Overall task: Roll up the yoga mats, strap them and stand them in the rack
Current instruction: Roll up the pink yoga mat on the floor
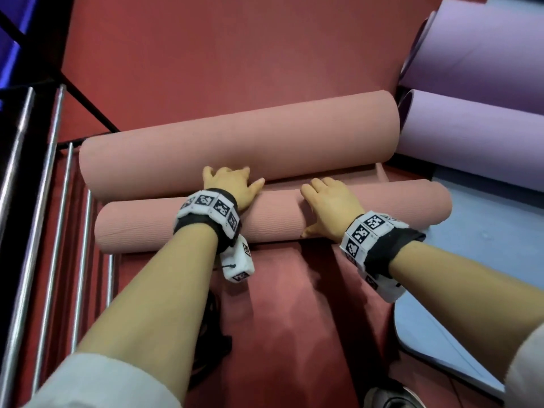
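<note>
Pink near roll (176, 228) bears left hand (232, 184) and right hand (332, 207) palm-down.

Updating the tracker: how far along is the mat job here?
Done: the far pink foam roll and two lilac mats at the right are rolled. In hand: the left hand and right hand press flat on the near pink foam roll. Left: no strap shows on either pink roll, the blue mat lies unrolled, and no mat stands in the visible steel-bar rack.

Dark red matte floor covering (206, 54) at 12 o'clock, black diagonal metal bars (56, 39) at 10 o'clock, blue-violet glow (11, 54) behind them
</note>
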`<state>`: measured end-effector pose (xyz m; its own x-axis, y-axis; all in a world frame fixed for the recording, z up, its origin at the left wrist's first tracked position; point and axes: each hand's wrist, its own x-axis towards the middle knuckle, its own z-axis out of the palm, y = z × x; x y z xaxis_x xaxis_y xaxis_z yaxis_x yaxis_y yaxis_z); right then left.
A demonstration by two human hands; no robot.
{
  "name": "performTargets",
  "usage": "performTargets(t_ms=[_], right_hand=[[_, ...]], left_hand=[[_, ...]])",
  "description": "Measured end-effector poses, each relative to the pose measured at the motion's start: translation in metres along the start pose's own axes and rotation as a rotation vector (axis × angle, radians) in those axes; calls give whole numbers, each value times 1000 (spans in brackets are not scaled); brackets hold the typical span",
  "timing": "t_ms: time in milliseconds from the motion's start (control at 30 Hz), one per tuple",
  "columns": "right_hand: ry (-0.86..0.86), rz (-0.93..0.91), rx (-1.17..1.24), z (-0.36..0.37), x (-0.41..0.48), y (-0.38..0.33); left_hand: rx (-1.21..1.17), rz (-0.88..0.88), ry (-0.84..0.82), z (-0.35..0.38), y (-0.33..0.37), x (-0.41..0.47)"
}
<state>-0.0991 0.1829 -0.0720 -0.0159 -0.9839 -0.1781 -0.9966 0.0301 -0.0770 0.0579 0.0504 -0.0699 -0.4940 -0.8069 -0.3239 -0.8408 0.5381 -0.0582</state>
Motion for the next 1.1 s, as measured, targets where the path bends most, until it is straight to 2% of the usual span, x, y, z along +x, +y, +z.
performTargets(t_ms=[133, 200, 267, 333, 533, 667, 733, 833, 933, 1033, 1100], right_hand=[[-38, 41, 31, 0, 3, 3], [-38, 70, 20, -2, 7, 9], [-14, 116, -5, -1, 9, 13], [-30, 124, -66, 2, 12, 8], [-36, 59, -215, -7, 31, -7], [-96, -55, -221, -11, 24, -9], [-181, -70, -198, -13, 23, -8], [-254, 12, -137, -18, 28, -3], [-286, 93, -23, -19, 32, 5], [-274, 175, 209, -15, 31, 11], [-248, 170, 266, -9, 26, 12]], left_hand=[[-81, -53, 201, -17, -10, 8], [-99, -30, 139, -22, -13, 0], [-50, 10, 4, -17, -18, -15], [21, 66, -61, -2, -22, -34], [124, 48, 140, 27, -29, -47], [54, 102, 92, 26, -38, -51], [34, 135, 29, 21, -42, -49], [-36, 149, -24, 16, -41, -42], [36, 114, -75, 15, -34, -39], [123, 54, -1, 19, -23, -44], [109, 30, 64, 24, -17, -47]])
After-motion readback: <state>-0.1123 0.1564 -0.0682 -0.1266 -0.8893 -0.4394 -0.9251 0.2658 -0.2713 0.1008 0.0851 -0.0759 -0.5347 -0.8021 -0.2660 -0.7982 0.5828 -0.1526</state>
